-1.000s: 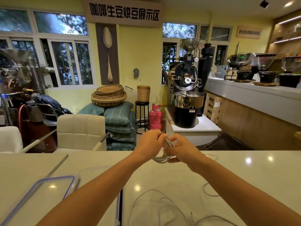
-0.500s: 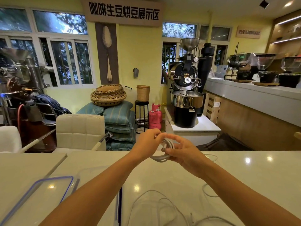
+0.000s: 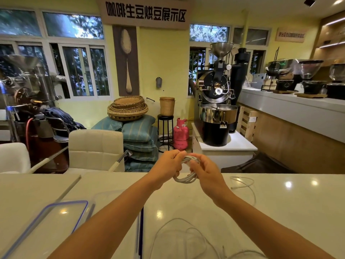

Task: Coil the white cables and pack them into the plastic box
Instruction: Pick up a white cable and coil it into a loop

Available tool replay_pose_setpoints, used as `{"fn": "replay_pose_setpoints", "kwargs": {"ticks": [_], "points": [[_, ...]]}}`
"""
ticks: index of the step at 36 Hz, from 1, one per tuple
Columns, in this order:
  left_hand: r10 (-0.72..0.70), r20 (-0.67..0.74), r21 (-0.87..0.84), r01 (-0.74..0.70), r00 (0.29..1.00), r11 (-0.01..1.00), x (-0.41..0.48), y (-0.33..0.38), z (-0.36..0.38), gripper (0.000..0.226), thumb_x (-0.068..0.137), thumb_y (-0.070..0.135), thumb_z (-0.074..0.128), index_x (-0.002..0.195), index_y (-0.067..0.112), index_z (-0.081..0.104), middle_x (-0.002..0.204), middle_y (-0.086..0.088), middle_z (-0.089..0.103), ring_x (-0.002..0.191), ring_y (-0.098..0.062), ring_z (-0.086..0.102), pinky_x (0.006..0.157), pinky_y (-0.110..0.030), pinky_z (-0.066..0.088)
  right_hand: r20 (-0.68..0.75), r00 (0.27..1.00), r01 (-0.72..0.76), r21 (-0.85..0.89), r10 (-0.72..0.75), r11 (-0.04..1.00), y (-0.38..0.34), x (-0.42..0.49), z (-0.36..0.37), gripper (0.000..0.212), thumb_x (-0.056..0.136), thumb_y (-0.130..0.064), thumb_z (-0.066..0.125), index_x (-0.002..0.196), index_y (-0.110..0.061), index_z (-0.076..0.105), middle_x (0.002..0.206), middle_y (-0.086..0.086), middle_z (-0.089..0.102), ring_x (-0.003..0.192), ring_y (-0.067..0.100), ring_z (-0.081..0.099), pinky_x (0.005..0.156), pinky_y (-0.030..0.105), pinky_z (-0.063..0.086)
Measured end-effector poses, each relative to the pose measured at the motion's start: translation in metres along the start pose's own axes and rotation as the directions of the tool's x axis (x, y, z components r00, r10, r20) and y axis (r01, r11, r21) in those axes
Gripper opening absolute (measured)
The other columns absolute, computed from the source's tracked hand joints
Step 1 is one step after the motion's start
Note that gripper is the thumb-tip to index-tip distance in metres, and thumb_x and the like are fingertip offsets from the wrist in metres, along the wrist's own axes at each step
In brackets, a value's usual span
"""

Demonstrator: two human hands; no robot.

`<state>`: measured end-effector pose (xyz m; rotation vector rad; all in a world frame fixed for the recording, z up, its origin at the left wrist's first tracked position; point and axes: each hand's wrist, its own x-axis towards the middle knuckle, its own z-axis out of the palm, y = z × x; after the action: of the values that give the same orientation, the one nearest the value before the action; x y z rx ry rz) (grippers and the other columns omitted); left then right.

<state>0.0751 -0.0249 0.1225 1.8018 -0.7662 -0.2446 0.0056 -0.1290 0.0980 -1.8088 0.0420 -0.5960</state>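
A pale, glossy bench [image 3: 280,212] is seen beneath the hands. A clear lid with a blue rim [image 3: 56,221] is laid on it below the left hand [image 3: 168,164]. Loose white cables [image 3: 186,236] are spread nearer than both hands, and another white cable [image 3: 246,186] is draped just beside the right hand [image 3: 207,172].

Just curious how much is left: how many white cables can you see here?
3: a coiled cable held in both hands, one loose on the counter's right, one loose near the bottom edge. More may lie out of view.
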Motion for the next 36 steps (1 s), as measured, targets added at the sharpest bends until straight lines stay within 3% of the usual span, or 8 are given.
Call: {"fn": "replay_pose_setpoints", "kwargs": {"ticks": [5, 9, 17, 22, 25, 29, 32, 36], "points": [[0.032, 0.027, 0.050, -0.033, 0.999, 0.998, -0.004, -0.002, -0.007, 0.037, 0.097, 0.019, 0.036, 0.062, 0.019, 0.048, 0.056, 0.000, 0.040, 0.047, -0.009, 0.038, 0.047, -0.017, 0.035, -0.022, 0.994, 0.100, -0.240, -0.109, 0.965, 0.005, 0.002, 0.004, 0.023, 0.097, -0.016, 0.035, 0.110, -0.014, 0.054, 0.082, -0.008, 0.055, 0.075, 0.004, 0.052, 0.063, 0.005, 0.042], [-0.002, 0.137, 0.135, -0.017, 0.991, 0.991, -0.008, -0.006, -0.018, 0.024, 0.095, 0.018, 0.039, 0.076, 0.010, 0.051, 0.062, 0.000, 0.044, 0.053, -0.009, 0.043, 0.056, -0.020, 0.039, 0.009, 0.993, 0.118, -0.297, -0.121, 0.948, 0.009, 0.002, 0.006, 0.023, 0.096, -0.015, 0.038, 0.108, -0.009, 0.057, 0.094, 0.012, 0.063, 0.087, 0.024, 0.058, 0.064, 0.012, 0.041], [-0.061, 0.225, 0.279, -0.004, 0.972, 0.960, -0.017, -0.011, -0.047, 0.018, 0.093, 0.012, 0.045, 0.103, 0.000, 0.055, 0.069, 0.000, 0.051, 0.062, -0.009, 0.050, 0.067, -0.021, 0.046, 0.065, 0.987, 0.157, -0.360, -0.144, 0.919, 0.002, 0.006, 0.022, 0.026, 0.095, -0.015, 0.042, 0.110, -0.007, 0.061, 0.085, -0.001, 0.057, 0.071, 0.008, 0.050, 0.074, 0.025, 0.046], [0.064, 0.134, 0.556, -0.128, 0.989, 0.821, -0.021, -0.018, -0.063, 0.016, 0.093, 0.017, 0.045, 0.099, 0.010, 0.059, 0.071, 0.005, 0.055, 0.064, -0.004, 0.052, 0.065, -0.017, 0.043, 0.111, 0.979, 0.198, -0.372, -0.168, 0.907, -0.006, 0.009, 0.036, 0.026, 0.094, -0.012, 0.042, 0.105, -0.002, 0.064, 0.072, -0.005, 0.052, 0.073, 0.014, 0.050, 0.077, 0.033, 0.046], [0.093, 0.067, 0.650, -0.115, 0.993, 0.752, -0.026, -0.020, -0.070, 0.018, 0.095, 0.020, 0.042, 0.097, 0.008, 0.055, 0.076, 0.001, 0.054, 0.069, -0.013, 0.051, 0.062, -0.020, 0.038, 0.125, 0.977, 0.206, -0.373, -0.171, 0.905, -0.010, 0.013, 0.047, 0.025, 0.094, -0.010, 0.043, 0.102, 0.001, 0.064, 0.081, 0.015, 0.063, 0.074, 0.018, 0.051, 0.075, 0.036, 0.046], [0.065, 0.012, 0.796, -0.049, 0.998, 0.604, -0.035, -0.022, -0.080, 0.036, 0.095, 0.022, 0.037, 0.127, 0.005, 0.042, 0.113, -0.020, 0.060, 0.102, -0.034, 0.056, 0.086, -0.037, 0.043, 0.151, 0.973, 0.222, -0.375, -0.177, 0.900, -0.010, 0.018, 0.064, 0.024, 0.093, -0.010, 0.044, 0.103, -0.002, 0.065, 0.083, 0.016, 0.064, 0.073, 0.018, 0.052, 0.075, 0.035, 0.046], [0.006, 0.077, 0.896, -0.072, 0.997, 0.438, -0.042, -0.033, -0.089, 0.045, 0.094, 0.020, 0.043, 0.135, 0.007, 0.031, 0.130, -0.016, 0.052, 0.114, -0.026, 0.053, 0.090, -0.030, 0.042, 0.193, 0.965, 0.240, -0.388, -0.176, 0.890, -0.006, 0.020, 0.076, 0.024, 0.093, -0.010, 0.044, 0.099, -0.001, 0.065, 0.074, 0.003, 0.056, 0.067, 0.015, 0.048, 0.067, 0.026, 0.039], [-0.041, 0.107, 0.932, -0.086, 0.993, 0.353, -0.052, -0.048, -0.102, 0.058, 0.093, 0.017, 0.046, 0.142, 0.007, 0.018, 0.138, -0.015, 0.045, 0.120, -0.024, 0.051, 0.098, -0.030, 0.043, 0.259, 0.953, 0.252, -0.403, -0.154, 0.880, -0.001, 0.019, 0.093, 0.023, 0.093, -0.010, 0.046, 0.100, 0.000, 0.065, 0.071, 0.003, 0.056, 0.060, 0.010, 0.045, 0.064, 0.025, 0.037]]}}
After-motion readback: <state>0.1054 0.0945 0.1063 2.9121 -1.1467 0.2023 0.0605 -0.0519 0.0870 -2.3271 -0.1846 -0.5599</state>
